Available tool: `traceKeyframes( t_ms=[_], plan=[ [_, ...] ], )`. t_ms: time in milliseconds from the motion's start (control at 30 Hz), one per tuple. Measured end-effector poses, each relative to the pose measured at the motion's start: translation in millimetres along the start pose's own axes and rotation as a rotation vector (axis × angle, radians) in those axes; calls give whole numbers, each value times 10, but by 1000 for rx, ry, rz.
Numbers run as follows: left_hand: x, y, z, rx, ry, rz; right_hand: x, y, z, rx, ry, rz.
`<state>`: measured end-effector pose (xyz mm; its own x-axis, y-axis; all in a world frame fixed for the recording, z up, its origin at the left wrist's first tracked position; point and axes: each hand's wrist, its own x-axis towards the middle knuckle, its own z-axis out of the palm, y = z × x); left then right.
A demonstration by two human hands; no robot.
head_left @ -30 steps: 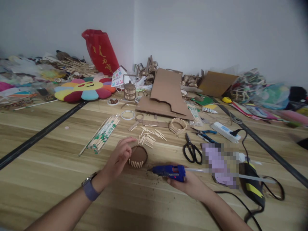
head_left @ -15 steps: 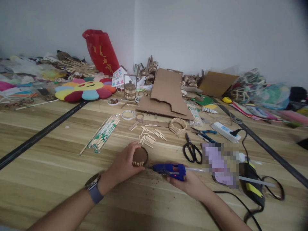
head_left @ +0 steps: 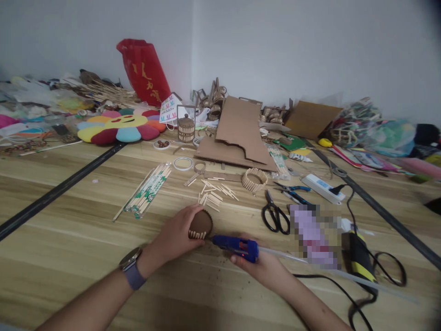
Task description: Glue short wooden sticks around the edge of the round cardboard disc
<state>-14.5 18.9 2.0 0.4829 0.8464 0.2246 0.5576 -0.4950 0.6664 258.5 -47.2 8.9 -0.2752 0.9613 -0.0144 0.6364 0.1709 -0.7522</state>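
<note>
Left hand (head_left: 174,232) is clamped on a small round cardboard cup (head_left: 200,222), wrapped round its left side w/ fingers at the far rim & thumb at the near side; the cup sits on the wooden table (head_left: 103,262), a row of pale stick ends showing along its near wall. Right hand (head_left: 270,266), to the right of the cup, is closed round a blue glue gun (head_left: 237,247), red light on, clear glue stick out the back. Nozzle's aimed at the cup's near right edge; can't tell from here if it's touching. Short sticks (head_left: 215,198) lie loose just beyond the cup, w/ a slatted ring (head_left: 255,187) farther off to its right. Black scissors (head_left: 272,218) are right of the cup, a pkg of sticks (head_left: 148,191) is well left, & a lidded mini bucket (head_left: 186,131) stands far behind, approx. in line w/ it.
</note>
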Motion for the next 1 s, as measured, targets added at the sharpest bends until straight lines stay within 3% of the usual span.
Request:
traceKeyframes(
  t_ms=[500,1000],
  plan=[
    [2,-10,9,-14,24,14,21,-132,2,-24,-16,-68],
    [13,-5,-6,-23,4,16,26,-95,38,-23,9,-82]
  ],
)
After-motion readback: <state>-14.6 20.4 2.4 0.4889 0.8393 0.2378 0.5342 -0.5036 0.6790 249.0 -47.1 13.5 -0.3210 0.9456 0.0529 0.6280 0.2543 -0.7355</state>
